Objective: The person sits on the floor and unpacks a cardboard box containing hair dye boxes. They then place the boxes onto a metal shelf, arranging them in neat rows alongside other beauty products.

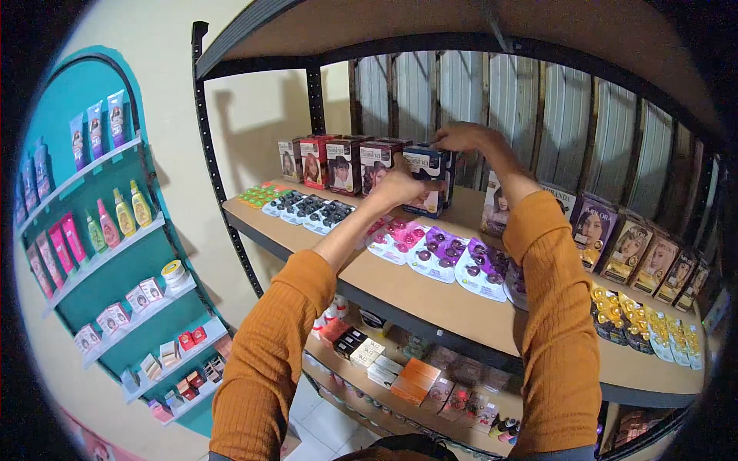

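My left hand [400,187] lies against the front of a dark blue Sasha hair-colour box [425,158], thumb raised near its left edge and fingers reaching across its face. Behind and above the same stack, my right hand [461,137] has its fingertips at the top rear edge of the blue boxes; what they touch there is partly hidden. To the left stand more Sasha boxes: a maroon one [375,158], a dark one [343,173], a red one [313,164] and a smaller one [289,161]. They sit on a brown shelf board [398,294] with a black metal frame.
Blister cards of purple capsules [438,253], pink capsules [398,236] and black capsules [328,216] line the shelf front. Miranda boxes [494,204] and Implora boxes [594,230] stand right. A lower shelf holds cartons [415,380]. Left is a teal wall display [75,190]; an upper shelf [403,23] hangs overhead.
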A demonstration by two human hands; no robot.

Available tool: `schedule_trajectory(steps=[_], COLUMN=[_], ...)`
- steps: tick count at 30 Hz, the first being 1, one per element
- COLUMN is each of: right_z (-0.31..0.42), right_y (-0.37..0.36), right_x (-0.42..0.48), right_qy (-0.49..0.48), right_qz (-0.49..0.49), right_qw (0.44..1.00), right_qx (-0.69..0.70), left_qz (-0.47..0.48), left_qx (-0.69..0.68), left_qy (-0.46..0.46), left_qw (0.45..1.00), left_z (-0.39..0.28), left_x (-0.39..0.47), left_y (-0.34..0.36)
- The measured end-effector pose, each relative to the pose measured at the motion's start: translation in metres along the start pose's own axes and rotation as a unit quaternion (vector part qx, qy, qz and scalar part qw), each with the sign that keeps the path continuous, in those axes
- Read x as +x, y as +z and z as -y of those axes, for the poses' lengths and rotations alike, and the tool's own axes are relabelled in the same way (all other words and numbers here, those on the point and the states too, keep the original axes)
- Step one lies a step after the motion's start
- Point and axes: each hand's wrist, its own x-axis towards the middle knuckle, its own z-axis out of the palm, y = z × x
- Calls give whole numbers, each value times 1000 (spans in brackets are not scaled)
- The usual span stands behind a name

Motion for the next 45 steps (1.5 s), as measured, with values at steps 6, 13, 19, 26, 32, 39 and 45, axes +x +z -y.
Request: schedule_trajectory(steps=[6, 13, 19, 26, 32, 39, 45], right_z=[-9, 5, 15, -1, -15, -28, -56], right_y=[-8, -22, -45, -66, -66, -65, -63], right_x=[-31, -28, -62, -103, -142, -163, -140], right_qy=[2, 2, 37, 75, 105, 144, 177], right_qz=[-13, -14, -94, -31, 0, 41, 97], right_qw=[998, 998, 992, 993, 984, 980, 971], right_qx=[-60, -62, -72, -87, -146, -132, -130], left_qz=[84, 122, 99, 47, 15, 94, 73], left_qx=[-98, -30, 210, 221, 163, 258, 285], left_qy=[-3, 95, 73, 146, 288, 109, 93], left_qw=[992, 988, 970, 963, 944, 955, 951], left_z=[-20, -6, -60, -89, -102, -141, -154], left_x=[-3, 1, -38, -54, -47, -47, -35], left_y=[11, -13, -43, -48, -12, 36, 68])
